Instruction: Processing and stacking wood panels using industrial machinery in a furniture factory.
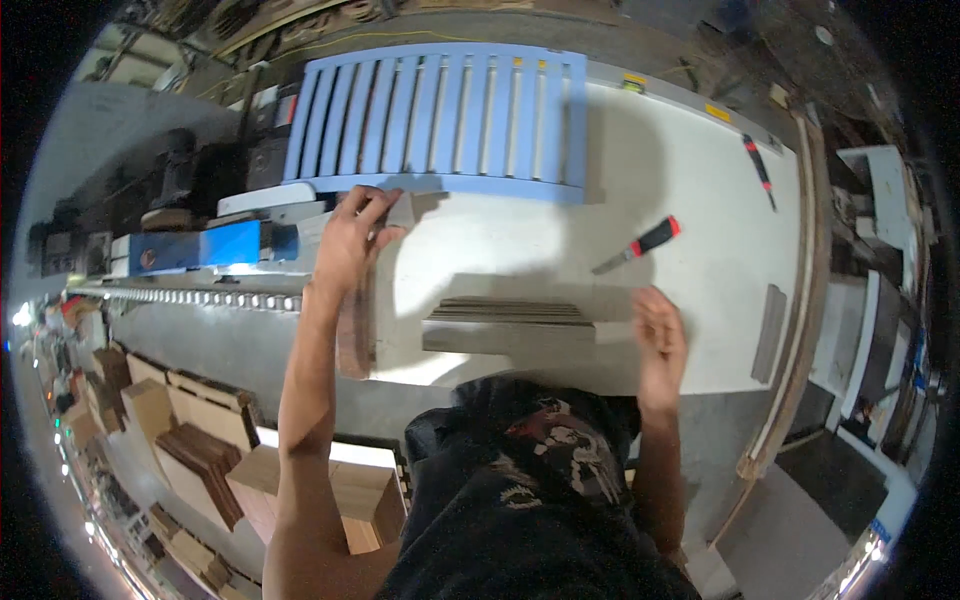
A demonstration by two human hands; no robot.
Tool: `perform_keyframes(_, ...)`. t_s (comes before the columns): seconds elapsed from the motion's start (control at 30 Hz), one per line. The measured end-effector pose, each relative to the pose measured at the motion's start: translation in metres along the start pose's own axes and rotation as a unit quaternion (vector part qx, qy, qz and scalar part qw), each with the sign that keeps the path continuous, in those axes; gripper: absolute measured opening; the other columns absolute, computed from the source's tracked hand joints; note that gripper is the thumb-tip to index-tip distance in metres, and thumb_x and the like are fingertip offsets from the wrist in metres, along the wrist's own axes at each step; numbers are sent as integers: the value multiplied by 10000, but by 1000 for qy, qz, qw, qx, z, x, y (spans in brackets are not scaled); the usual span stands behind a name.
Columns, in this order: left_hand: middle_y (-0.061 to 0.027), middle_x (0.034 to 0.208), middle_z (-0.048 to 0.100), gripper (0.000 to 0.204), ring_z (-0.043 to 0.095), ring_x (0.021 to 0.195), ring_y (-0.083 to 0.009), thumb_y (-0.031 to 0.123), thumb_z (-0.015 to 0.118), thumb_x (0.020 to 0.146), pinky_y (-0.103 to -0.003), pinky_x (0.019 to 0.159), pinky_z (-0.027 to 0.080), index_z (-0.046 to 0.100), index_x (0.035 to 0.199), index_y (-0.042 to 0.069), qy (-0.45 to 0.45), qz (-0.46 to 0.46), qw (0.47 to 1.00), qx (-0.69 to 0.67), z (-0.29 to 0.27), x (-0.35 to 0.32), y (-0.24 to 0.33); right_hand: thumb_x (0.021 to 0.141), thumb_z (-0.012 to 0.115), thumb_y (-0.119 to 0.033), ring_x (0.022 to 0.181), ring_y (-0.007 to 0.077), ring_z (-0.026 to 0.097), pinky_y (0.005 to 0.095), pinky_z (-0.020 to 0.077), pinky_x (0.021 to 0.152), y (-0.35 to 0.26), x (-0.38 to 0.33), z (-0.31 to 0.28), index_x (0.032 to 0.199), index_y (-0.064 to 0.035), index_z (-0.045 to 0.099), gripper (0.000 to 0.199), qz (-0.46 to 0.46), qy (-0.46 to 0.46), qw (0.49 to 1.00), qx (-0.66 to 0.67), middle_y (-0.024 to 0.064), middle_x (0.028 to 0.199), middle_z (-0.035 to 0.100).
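My left hand (pixel 352 232) is at the table's left edge, fingers and thumb bent around a pale grey piece (pixel 402 212) just below the blue slatted panel (pixel 435 115). The hand covers part of this piece. My right hand (pixel 660 332) hovers over the table's near right part, blurred, fingers loosely bent and nothing visible in them. Between my hands lies a stack of thin grey strips (pixel 508 335). Beyond my right hand rests a black and red tool with a flat metal blade (pixel 655 237).
A black and red screwdriver (pixel 760 170) and a long level (pixel 690 100) lie on the white table (pixel 500 230). A grey strip (pixel 768 333) is near its right edge, beside a wooden rail (pixel 808 250). A blue machine part (pixel 190 248) stands at left; cartons (pixel 365 495) stand below.
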State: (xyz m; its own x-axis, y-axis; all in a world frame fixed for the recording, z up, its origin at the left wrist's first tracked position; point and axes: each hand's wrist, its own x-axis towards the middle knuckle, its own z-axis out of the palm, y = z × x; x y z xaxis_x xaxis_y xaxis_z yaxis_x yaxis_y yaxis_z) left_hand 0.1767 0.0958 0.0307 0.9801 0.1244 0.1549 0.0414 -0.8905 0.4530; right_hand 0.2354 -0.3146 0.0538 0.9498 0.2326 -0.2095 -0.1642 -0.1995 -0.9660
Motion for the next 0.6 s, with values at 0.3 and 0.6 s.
perform_keyframes(0.3, -48, 971, 557, 514, 555, 909, -214, 235, 751, 692, -342, 742, 440, 629, 1188, 181, -12, 194, 980, -41, 14, 16, 164, 892, 662, -151, 929, 132, 616, 259, 527, 790, -32, 21, 65, 1211, 4, 565, 368, -3, -97, 992, 74, 104, 1077, 642)
perform_keyframes(0.6, -80, 900, 584, 508, 577, 813, -253, 223, 749, 692, -397, 782, 464, 600, 1170, 136, -94, 108, 989, -46, 18, -29, 155, 894, 663, -146, 802, 98, 610, 250, 517, 640, 4, 12, -9, 1143, 42, 590, 320, 116, -53, 984, 122, 37, 892, 634)
